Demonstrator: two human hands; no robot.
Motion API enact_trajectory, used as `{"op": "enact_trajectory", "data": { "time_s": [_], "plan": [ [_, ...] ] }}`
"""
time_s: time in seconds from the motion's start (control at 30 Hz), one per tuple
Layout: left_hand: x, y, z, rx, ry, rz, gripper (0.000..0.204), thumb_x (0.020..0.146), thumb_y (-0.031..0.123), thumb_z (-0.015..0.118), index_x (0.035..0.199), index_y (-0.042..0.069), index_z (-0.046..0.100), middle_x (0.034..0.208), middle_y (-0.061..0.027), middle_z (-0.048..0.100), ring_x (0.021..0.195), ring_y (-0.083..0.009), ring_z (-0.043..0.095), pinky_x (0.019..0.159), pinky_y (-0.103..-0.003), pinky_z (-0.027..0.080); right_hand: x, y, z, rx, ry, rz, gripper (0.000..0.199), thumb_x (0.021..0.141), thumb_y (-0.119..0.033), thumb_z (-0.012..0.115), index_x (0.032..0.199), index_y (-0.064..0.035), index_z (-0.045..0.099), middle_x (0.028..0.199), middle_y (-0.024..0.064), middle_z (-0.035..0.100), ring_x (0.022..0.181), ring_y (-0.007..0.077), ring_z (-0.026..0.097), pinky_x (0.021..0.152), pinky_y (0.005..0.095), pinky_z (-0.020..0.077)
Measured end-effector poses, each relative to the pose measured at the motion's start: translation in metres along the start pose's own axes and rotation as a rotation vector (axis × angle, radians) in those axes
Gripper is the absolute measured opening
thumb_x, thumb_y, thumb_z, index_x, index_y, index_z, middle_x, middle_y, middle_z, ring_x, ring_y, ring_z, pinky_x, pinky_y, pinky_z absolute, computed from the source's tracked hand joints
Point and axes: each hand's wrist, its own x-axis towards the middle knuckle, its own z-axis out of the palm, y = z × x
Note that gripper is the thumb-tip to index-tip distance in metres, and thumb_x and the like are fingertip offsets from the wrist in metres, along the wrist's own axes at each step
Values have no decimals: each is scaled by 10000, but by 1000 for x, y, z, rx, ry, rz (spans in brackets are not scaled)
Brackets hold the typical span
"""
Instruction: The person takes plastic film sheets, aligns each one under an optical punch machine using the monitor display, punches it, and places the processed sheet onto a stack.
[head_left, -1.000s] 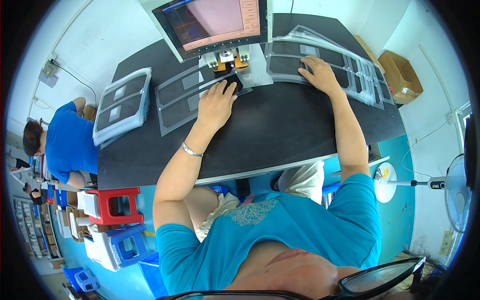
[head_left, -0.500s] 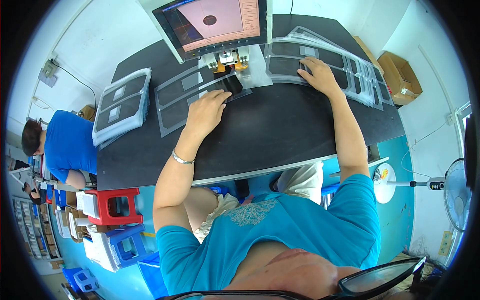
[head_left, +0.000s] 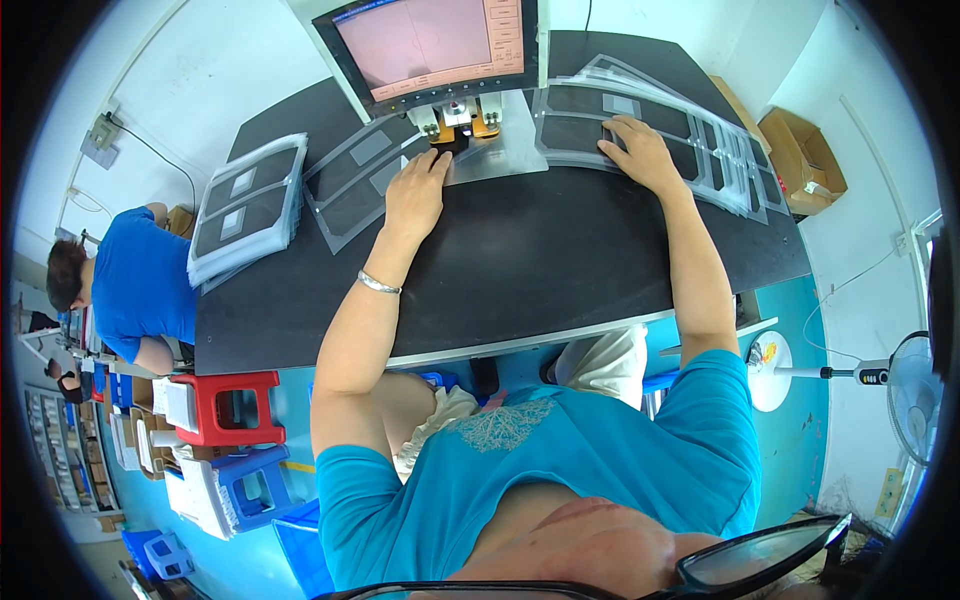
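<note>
My left hand (head_left: 415,198) lies with its fingers stretched out on the near end of a clear plastic sheet with dark panels (head_left: 345,183). That sheet slants across the table, its right end at the metal plate of a bench machine (head_left: 458,125); the hand hides part of it. The fingertips are close below the machine's orange-yellow parts. On the right, my right hand (head_left: 642,155) rests with fingers apart on a fanned stack of similar clear sheets (head_left: 570,132). Neither hand grips anything.
A monitor (head_left: 430,45) stands over the machine. At the table's left is another sheet stack (head_left: 245,210); beyond it sits a person in blue (head_left: 145,285). A cardboard box (head_left: 802,160) lies past the right edge. Red (head_left: 230,408) and blue stools (head_left: 255,490) stand lower left.
My left hand has moved forward, toward the machine, and the sheet under it has turned and shifted slightly. The dark round spot on the monitor is gone. My right hand stays put.
</note>
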Motion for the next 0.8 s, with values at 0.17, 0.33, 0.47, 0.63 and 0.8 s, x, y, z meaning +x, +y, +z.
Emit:
{"op": "enact_trajectory", "data": {
  "time_s": [0.17,0.33,0.47,0.63,0.8],
  "plan": [
    [-3,-4,1,-36,-28,10,524,872,-67,517,1363,104,584,1416,-119,570,1284,-313,557,1034,-407,494,0,0,-1,0,-11,1,437,948,-373,631,1242,-51,662,1333,182,618,1248,362,566,1062,445,436],
    [-5,-7,4,-84,-16,16,534,872,-76,496,1371,96,577,1416,-133,568,1297,-310,548,1065,-407,477,1,-2,-5,77,-29,15,402,938,-332,655,1221,-47,673,1321,180,626,1241,364,573,1059,435,442],
    [-3,-8,1,-59,5,51,501,878,-55,508,1349,93,591,1370,-127,606,1249,-308,586,1028,-405,502,1,-8,-2,217,94,20,354,912,-240,699,1198,-33,681,1286,173,644,1179,351,613,1011,415,481],
    [-1,-2,-5,91,122,81,350,882,29,578,1223,71,640,1164,-115,689,1071,-283,676,839,-386,566,9,-38,-6,443,62,45,341,922,-215,706,1202,-24,676,1183,144,687,951,243,699,805,347,565],
    [-12,22,-36,-97,102,77,349,829,11,565,1159,83,654,1033,-102,725,900,-289,713,718,-405,577,8,-75,-10,1021,-392,385,414,1021,-275,597,1357,-34,571,1082,88,701,770,116,677,645,238,550]
  ]
}}
